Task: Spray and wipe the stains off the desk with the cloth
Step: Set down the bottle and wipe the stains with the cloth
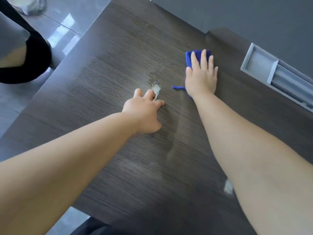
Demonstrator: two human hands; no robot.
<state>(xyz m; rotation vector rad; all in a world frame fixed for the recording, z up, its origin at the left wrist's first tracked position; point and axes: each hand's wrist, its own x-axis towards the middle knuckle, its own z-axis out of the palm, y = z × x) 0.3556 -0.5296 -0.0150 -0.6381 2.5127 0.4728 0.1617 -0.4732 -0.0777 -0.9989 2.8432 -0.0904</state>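
Note:
The dark wood-grain desk [108,85] fills the view. A pale, crusty stain [156,89] sits near its middle, with a darker damp patch just beyond it. My left hand [145,112] rests on the desk with fingers spread, its fingertips touching the stain's near edge. My right hand [201,77] lies flat on a folded blue cloth [188,58], pressing it onto the desk to the right of the stain. A strip of the cloth sticks out by my wrist. A faint wet streak runs down the desk between my arms. No spray bottle is in view.
A grey metal cable tray [264,68] is recessed in the desk at the right. A grey partition [237,12] borders the far edge. At the left, beyond the desk edge, are a dark chair [20,53] and glossy tiled floor. A small pale smear [227,186] shows beside my right forearm.

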